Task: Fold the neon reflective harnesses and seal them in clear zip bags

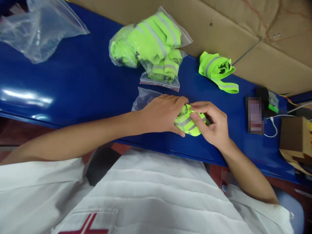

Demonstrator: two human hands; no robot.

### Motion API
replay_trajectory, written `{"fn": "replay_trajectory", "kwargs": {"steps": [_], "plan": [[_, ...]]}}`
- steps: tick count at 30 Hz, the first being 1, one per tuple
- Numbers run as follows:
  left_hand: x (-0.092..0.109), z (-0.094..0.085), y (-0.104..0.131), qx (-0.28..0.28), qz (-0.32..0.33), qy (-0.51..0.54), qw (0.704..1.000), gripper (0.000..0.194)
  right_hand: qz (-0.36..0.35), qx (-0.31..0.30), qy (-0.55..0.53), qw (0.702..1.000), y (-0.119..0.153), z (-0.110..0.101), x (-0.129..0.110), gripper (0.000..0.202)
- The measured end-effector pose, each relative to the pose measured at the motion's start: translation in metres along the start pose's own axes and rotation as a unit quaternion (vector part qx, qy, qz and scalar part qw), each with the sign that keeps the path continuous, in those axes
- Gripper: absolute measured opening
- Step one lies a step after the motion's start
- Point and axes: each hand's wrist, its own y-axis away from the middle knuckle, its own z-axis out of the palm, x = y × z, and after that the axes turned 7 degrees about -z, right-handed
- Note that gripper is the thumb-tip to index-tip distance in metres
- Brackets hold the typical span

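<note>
- Above the near edge of the blue table (97, 87), we hold a rolled neon-yellow reflective strap (188, 125) between both hands.
- With our left hand (162, 113), we cup the roll from its left side, the back of the hand facing up.
- With our right hand (214, 125), we pinch the roll's right side, thumb on top and fingers curled behind.
- Just beyond our left hand, we see a clear plastic bag (146, 97), partly hidden by it.
- Farther back, we have a pile of bagged neon-yellow straps (152, 39), near a tan panel (285, 55).
- Right of that pile, we see a loose strap roll (214, 66), one looped end trailing out.
- At the far left, we find more clear plastic bags (41, 29).
- Toward the right, we see a pixelated flat object (254, 115), a white cable (276, 126) and an open cardboard box (293, 135).
</note>
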Motion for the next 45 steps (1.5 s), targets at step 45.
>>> {"fn": "replay_trajectory", "kwargs": {"steps": [45], "plan": [[0.002,-0.03,0.005,-0.004,-0.001,0.211,0.977,0.083,-0.066,0.005,-0.028,0.997,0.006,-0.023,-0.023,0.057]]}}
